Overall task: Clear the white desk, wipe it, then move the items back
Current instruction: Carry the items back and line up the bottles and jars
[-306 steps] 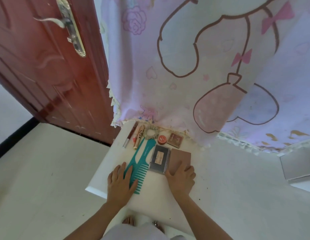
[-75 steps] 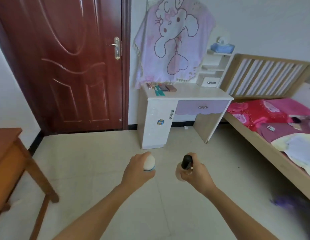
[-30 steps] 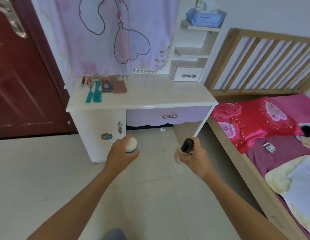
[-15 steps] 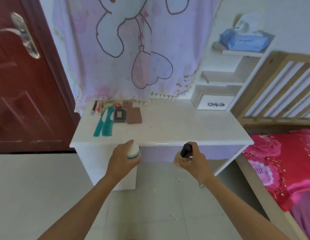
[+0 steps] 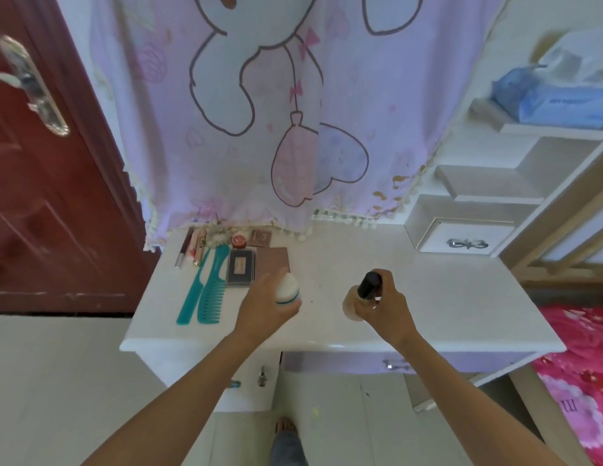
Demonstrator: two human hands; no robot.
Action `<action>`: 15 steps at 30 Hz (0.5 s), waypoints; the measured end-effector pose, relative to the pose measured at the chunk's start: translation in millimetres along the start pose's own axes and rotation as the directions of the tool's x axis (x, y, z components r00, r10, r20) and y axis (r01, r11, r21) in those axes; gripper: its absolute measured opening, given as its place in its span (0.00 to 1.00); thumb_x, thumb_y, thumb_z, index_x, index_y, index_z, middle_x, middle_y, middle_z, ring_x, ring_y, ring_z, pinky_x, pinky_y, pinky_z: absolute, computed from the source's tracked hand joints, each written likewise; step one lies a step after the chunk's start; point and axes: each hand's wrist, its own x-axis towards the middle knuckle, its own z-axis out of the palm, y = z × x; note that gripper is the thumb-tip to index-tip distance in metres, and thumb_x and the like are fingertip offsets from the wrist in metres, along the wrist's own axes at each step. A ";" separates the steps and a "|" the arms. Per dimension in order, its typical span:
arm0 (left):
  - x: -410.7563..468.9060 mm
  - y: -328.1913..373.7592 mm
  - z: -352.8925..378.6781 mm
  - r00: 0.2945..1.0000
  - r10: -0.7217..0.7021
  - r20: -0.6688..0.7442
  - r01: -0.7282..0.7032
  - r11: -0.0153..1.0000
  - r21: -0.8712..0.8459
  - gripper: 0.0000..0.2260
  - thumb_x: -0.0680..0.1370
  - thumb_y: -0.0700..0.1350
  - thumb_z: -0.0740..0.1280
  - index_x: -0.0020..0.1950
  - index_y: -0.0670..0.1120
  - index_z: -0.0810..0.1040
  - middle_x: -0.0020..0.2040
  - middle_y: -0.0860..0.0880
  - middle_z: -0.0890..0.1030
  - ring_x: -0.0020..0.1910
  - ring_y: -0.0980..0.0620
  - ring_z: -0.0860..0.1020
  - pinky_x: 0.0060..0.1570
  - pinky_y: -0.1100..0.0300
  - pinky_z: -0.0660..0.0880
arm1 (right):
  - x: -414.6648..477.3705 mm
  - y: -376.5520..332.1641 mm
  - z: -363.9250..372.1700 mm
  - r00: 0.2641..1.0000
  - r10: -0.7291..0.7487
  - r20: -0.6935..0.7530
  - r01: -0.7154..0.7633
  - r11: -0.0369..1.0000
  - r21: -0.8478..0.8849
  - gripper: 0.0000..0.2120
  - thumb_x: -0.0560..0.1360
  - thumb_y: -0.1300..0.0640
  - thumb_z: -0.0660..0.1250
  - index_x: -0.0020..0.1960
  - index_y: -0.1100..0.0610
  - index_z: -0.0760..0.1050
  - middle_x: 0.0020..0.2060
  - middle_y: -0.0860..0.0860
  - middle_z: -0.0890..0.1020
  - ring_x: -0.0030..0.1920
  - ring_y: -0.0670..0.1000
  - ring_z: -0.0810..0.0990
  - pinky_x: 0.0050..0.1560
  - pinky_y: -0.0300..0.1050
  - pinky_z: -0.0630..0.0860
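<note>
Head view: my left hand point(image 5: 259, 307) grips a white egg-shaped jar point(image 5: 287, 288), right hand point(image 5: 387, 307) a black-capped beige bottle point(image 5: 351, 306) — likely bound for the white desk point(image 5: 445, 297).

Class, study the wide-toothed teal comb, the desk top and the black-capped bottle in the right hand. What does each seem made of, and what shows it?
Wide-toothed teal comb: likely moulded plastic; one even colour, uniform teeth. Desk top: white, glossy, perhaps lacquered board; its front edge catches light. Black-capped bottle, gripped by the right hand: clear glass or plastic, unclear which; beige shows through.
</note>
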 end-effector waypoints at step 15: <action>163.1 -24.2 62.9 0.984 -0.141 0.106 0.125 0.981 0.145 0.26 0.71 0.51 0.69 0.66 0.50 0.65 0.61 0.47 0.73 0.57 0.48 0.72 0.49 0.62 0.65 | 176.4 33.4 41.0 0.979 0.039 0.200 -0.016 0.993 -0.113 0.15 0.73 0.60 0.64 0.58 0.57 0.63 0.30 0.49 0.71 0.28 0.47 0.69 0.26 0.35 0.62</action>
